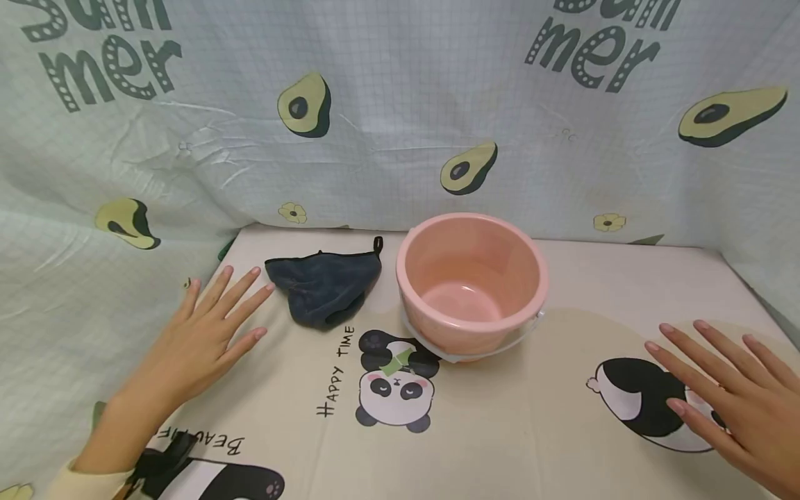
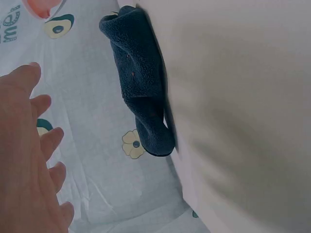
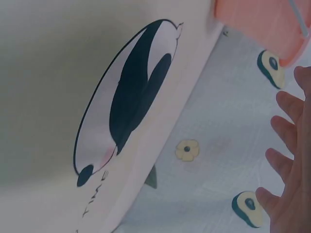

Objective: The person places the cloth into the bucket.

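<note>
A pink bucket point(image 1: 465, 333) stands upright near the back of the table, its white handle point(image 1: 459, 359) lowered against the front. To its left lies a dark blue cloth point(image 1: 328, 285) with a black edge and a small loop; the left wrist view shows the same cloth point(image 2: 138, 73) as fuzzy and bunched. My left hand point(image 1: 200, 340) hovers with spread fingers just left of the cloth, holding nothing. Over at the right, my right hand point(image 1: 737, 396) is spread above a printed panda, apart from the bucket and also holding nothing.
A pale tabletop cover point(image 1: 500, 430) with panda prints lies under everything. Behind it and at both sides hangs a light curtain point(image 1: 387, 104) printed with avocados, flowers and lettering. A black strap point(image 1: 162, 458) sits at the left wrist.
</note>
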A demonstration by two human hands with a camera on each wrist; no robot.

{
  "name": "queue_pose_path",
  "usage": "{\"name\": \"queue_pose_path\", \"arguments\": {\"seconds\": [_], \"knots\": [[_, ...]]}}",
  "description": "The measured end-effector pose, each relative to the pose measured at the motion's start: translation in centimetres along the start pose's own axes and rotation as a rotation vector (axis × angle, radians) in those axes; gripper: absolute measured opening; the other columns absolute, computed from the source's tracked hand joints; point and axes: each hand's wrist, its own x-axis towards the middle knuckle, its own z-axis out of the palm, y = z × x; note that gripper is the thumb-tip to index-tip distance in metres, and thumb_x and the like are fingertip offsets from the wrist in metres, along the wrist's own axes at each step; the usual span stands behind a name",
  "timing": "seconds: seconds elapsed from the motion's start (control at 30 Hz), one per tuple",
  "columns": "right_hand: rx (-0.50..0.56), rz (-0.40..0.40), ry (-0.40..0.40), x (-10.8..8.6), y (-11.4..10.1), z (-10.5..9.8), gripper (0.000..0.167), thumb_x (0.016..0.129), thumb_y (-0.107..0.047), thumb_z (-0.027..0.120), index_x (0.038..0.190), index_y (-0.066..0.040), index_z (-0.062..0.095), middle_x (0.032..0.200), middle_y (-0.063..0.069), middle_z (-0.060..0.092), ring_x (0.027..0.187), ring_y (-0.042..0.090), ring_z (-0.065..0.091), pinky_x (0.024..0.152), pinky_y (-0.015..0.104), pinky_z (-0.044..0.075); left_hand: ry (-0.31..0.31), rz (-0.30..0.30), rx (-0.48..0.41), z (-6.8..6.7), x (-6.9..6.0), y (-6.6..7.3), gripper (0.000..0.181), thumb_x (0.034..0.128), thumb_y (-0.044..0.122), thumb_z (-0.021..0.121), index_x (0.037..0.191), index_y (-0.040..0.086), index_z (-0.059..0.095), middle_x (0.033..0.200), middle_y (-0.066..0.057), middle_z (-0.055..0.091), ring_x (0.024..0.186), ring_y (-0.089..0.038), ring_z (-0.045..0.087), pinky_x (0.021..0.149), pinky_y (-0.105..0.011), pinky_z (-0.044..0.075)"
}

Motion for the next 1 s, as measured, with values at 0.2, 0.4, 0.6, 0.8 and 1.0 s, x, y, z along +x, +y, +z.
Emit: {"name": "queue_pose_path", "arguments": {"seconds": [0.2, 0.4, 0.6, 0.8, 1.0], "knots": [[0.028, -0.066, 0.033, 1.1, -1.0, -0.1, 0.067, 0.104, -0.063, 0.032, 0.159, -0.026, 0.036, 0.169, -0.004, 0.022, 0.157, 0.020, 0.009, 0.126, 0.044, -0.002, 0.006, -0.052, -0.090, 0.4, -0.1, 0.0, 0.065, 0.1057, 0.044, 0.049, 0.163, 0.025, 0.025, 0.169, -0.008, 0.021, 0.156, -0.036, 0.008, 0.122, -0.061, -0.006], [0.077, -0.122, 0.092, 2.7, -2.0, -0.1, 0.064, 0.108, -0.057, 0.027, 0.155, -0.018, 0.045, 0.165, 0.003, 0.033, 0.156, 0.021, 0.016, 0.126, 0.034, 0.004, 0.008, -0.109, -0.254, 0.5, 0.5, 0.3, 0.065, 0.1053, 0.037, 0.053, 0.162, 0.020, 0.028, 0.168, -0.009, 0.022, 0.153, -0.042, 0.017, 0.121, -0.065, 0.001], [0.250, -0.104, 0.141, 4.6, -3.5, 0.1, 0.055, 0.108, -0.049, 0.042, 0.149, -0.014, 0.054, 0.157, 0.004, 0.046, 0.152, 0.015, 0.027, 0.124, 0.024, 0.013, -0.029, -0.159, -0.441, 1.1, 1.0, 0.5, 0.066, 0.1053, 0.034, 0.055, 0.163, 0.018, 0.025, 0.168, -0.011, 0.022, 0.153, -0.044, 0.016, 0.119, -0.068, 0.006], [0.452, -0.002, 0.108, 6.0, -5.4, -0.1, 0.056, 0.098, -0.014, 0.064, 0.152, -0.015, 0.050, 0.156, 0.003, 0.046, 0.146, 0.007, 0.033, 0.117, 0.012, 0.017, -0.082, -0.223, -0.561, 1.6, 1.6, 0.1, 0.081, 0.1013, 0.035, 0.064, 0.165, 0.019, 0.016, 0.168, -0.016, 0.019, 0.153, -0.045, 0.011, 0.118, -0.070, 0.009], [0.651, 0.185, 0.074, 7.4, -6.8, -0.2, 0.066, 0.097, -0.001, 0.063, 0.156, -0.023, 0.042, 0.154, -0.006, 0.047, 0.129, -0.008, 0.044, 0.100, 0.003, 0.031, -0.105, -0.284, -0.666, 1.7, 2.0, -0.6, 0.087, 0.1000, 0.033, 0.067, 0.165, 0.021, 0.011, 0.168, -0.018, 0.015, 0.153, -0.045, 0.014, 0.114, -0.071, 0.019]]}}
